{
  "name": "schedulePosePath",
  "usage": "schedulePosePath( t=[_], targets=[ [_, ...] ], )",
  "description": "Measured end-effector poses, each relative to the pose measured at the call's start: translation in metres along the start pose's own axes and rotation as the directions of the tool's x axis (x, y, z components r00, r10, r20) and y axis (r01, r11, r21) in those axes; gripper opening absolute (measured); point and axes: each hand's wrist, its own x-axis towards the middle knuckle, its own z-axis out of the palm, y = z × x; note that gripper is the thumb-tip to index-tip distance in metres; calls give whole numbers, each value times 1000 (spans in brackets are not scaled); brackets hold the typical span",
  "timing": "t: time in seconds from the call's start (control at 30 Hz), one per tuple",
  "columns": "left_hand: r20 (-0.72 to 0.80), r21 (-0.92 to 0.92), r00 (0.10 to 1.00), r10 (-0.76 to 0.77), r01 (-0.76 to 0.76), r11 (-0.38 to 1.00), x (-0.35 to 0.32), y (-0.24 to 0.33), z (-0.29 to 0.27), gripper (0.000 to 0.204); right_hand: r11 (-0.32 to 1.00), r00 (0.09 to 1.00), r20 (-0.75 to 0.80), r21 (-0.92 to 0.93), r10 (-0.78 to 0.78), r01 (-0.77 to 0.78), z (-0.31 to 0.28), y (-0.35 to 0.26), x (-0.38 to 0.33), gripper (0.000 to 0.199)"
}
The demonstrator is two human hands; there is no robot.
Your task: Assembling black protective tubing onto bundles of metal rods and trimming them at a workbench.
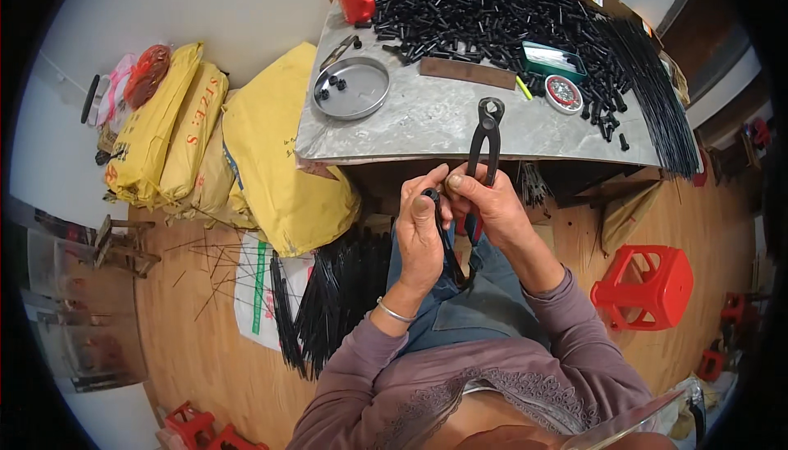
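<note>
Close together in front of the table edge, both hands work over my lap. My left hand is closed round a slim black piece with a round, ring-like end; dark thin lengths hang below it. My right hand is closed on a pair of pincers, whose dark jaws point up and away over the table edge. Its thumb and forefinger pinch together beside the left fingertips; whatever lies between them is too small to make out. On the table beyond, a heap of short black tubular parts spreads across the back.
A round metal tray holds a few small black pieces. Nearby are a red mug, a brown bar, a green box and a round tin. Yellow sacks and black rods lie left; a red stool stands right.
</note>
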Motion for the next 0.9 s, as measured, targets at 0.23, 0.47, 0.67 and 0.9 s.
schedulePosePath(
  t=[0.23,0.47,0.67,0.9],
  targets=[
    [-12,93,1000,13,-12,996,0,-5,-12,56,968,1000,0,-250,1,-1,11,-2,-2,21],
    [-7,80,1000,-26,26,996,0,-2,-11,57,968,1000,-5,-250,-5,4,11,1,-1,20],
    [-7,82,1000,-6,7,997,1,-2,-7,58,984,999,-3,-173,-32,31,7,5,0,21],
    [10,81,1000,-4,3,997,1,-5,-6,61,974,998,7,-214,-67,67,9,2,-3,18]
  ],
)
